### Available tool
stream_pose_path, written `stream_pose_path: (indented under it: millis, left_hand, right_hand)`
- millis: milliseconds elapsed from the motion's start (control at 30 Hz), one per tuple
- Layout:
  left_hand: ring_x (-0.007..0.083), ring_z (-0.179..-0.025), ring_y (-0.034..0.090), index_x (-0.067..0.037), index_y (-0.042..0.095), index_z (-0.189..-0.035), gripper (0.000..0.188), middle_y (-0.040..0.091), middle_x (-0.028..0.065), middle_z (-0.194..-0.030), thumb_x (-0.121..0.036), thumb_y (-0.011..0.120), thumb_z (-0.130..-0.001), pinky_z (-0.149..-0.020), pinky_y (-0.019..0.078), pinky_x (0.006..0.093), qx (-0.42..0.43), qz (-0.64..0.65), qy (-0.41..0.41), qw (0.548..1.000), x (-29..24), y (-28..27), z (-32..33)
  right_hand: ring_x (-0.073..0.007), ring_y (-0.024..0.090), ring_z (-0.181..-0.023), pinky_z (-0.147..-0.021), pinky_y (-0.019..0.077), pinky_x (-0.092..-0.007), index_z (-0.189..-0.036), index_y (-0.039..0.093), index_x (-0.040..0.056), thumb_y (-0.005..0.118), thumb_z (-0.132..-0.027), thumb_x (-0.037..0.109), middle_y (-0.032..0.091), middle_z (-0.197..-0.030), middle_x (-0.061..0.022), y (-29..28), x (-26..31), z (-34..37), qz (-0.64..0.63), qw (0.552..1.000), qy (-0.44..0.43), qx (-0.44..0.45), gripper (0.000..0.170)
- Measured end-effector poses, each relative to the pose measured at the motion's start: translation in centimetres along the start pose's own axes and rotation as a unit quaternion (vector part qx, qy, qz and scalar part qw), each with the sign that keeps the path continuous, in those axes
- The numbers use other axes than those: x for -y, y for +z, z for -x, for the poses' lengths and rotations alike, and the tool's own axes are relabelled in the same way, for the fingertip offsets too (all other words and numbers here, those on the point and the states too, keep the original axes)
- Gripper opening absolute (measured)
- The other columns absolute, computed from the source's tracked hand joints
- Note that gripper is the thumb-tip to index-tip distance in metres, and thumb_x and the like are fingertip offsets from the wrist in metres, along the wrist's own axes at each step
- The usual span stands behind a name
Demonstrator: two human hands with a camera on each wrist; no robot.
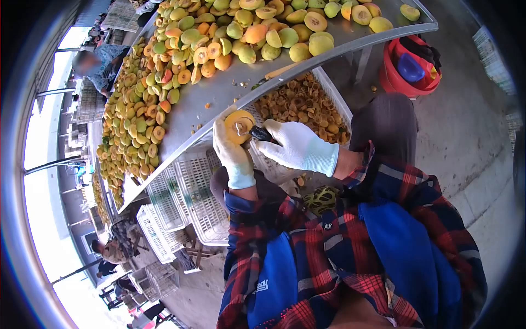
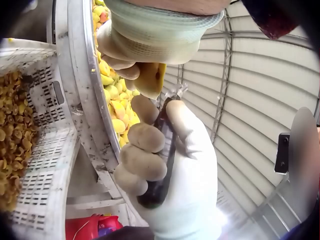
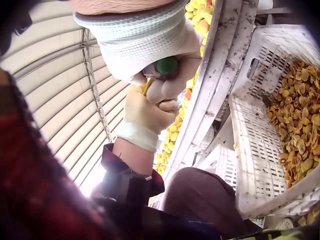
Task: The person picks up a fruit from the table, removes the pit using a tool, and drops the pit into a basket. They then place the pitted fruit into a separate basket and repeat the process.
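My gloved left hand (image 1: pixel 229 149) grips a halved yellow peach (image 1: pixel 239 118), its cut face turned up, just over the table's edge. In my gloved right hand (image 1: pixel 298 143) is a pitting tool (image 1: pixel 260 133) with a dark handle and a thin bent metal end. That metal end lies over the hollow of the peach half. In the left wrist view, the right fingers (image 2: pixel 142 162) wrap round the dark handle (image 2: pixel 162 185), close beneath the peach half (image 2: pixel 150 82). A green butt end (image 3: pixel 167 65) of the handle shows in the right wrist view.
A metal table (image 1: pixel 213 98) bears a large heap of halved peaches (image 1: pixel 148 104). Below its edge, a white crate (image 1: pixel 335 96) holds scooped-out brown pits (image 1: pixel 301 107). More white crates (image 1: pixel 200 192) stand at left, a red bucket (image 1: pixel 392 71) at right. Another person (image 1: pixel 104 68) is beside the table.
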State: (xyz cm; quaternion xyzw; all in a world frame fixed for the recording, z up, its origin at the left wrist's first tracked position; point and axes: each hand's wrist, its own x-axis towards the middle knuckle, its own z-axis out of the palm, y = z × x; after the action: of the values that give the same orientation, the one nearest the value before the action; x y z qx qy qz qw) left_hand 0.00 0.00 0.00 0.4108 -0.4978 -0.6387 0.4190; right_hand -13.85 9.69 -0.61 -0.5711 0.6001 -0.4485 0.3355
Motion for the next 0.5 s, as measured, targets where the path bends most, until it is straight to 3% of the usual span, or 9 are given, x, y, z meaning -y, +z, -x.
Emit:
stream_pose_path:
  millis: [67,100,167,367,500]
  left_hand:
    - [0.0228,-0.097,0.060,0.000,0.054,-0.121,0.044,0.058,0.0127,-0.112,-0.037,0.042,-0.099,-0.086,0.0494,0.0337,-0.040,-0.032,0.079,0.996,0.3,0.6,0.2]
    - [0.0228,-0.097,0.060,0.000,0.054,-0.121,0.044,0.058,0.0127,-0.112,-0.037,0.042,-0.099,-0.086,0.0494,0.0337,-0.042,-0.033,0.075,0.996,0.7,-0.2,0.9]
    - [0.0248,-0.096,0.060,-0.001,0.052,-0.121,0.039,0.059,0.0139,-0.109,-0.032,0.045,-0.099,-0.086,0.0499,0.0365,-0.108,0.083,0.051,0.989,1.1,-0.4,1.0]
    - [0.0304,-0.096,0.063,0.003,0.051,-0.118,0.047,0.062,0.0227,-0.108,-0.038,0.049,-0.096,-0.086,0.0531,0.0405,-0.046,0.250,-0.097,0.962,0.5,-1.0,1.7]
    - [0.0338,-0.099,0.062,0.005,0.051,-0.118,0.048,0.062,0.0237,-0.108,-0.037,0.050,-0.095,-0.089,0.0528,0.0426,-0.046,0.224,-0.068,0.971,1.1,-1.1,1.7]
  right_hand:
    - [-0.0425,0.064,-0.075,-0.064,0.0500,-0.0498,-0.095,0.056,0.0001,0.060,-0.089,0.038,0.063,-0.076,-0.0241,-0.3,0.3,-0.1,0.010,1.000,0.003,0.018,0.039]
    - [-0.0425,0.064,-0.075,-0.064,0.0500,-0.0498,-0.095,0.056,0.0001,0.060,-0.089,0.038,0.063,-0.076,-0.0241,0.7,0.3,0.4,0.008,1.000,0.007,0.021,0.039]
    - [-0.0417,0.064,-0.072,-0.063,0.0500,-0.0499,-0.098,0.056,-0.0002,0.059,-0.089,0.037,0.063,-0.074,-0.0233,1.1,0.2,0.4,0.016,1.000,-0.004,0.022,0.039]
    - [-0.0418,0.064,-0.072,-0.063,0.0506,-0.0495,-0.104,0.057,-0.0005,0.059,-0.089,0.037,0.064,-0.074,-0.0225,1.8,-0.2,0.7,0.028,0.999,-0.009,0.030,0.041]
    - [-0.0418,0.064,-0.073,-0.065,0.0510,-0.0491,-0.104,0.057,-0.0003,0.059,-0.089,0.037,0.064,-0.075,-0.0230,1.9,-0.1,0.8,0.037,0.998,0.013,0.049,0.041]
